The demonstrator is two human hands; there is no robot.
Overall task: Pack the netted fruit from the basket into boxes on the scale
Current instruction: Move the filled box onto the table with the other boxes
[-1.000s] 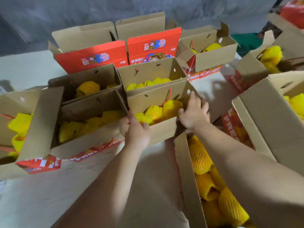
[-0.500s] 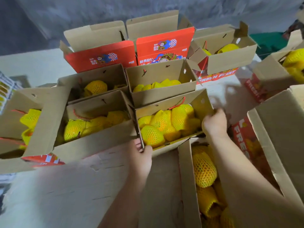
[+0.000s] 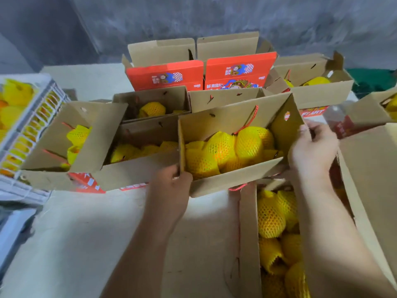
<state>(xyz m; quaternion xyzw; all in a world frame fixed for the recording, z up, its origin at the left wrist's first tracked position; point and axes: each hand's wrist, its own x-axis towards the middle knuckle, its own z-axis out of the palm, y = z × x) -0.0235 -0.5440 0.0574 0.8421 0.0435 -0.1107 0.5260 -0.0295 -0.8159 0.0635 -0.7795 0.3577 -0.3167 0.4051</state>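
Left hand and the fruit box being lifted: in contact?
Touching. The head view shows the left hand gripping the near-left corner of the box, fingers curled over its edge, while the right hand holds the opposite end.

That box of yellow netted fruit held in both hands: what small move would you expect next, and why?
Probably drawing the box toward the person, clear of its neighbours. The left hand grips its near-left corner, the right hand its right end, and it looks full of netted fruit and tilted.
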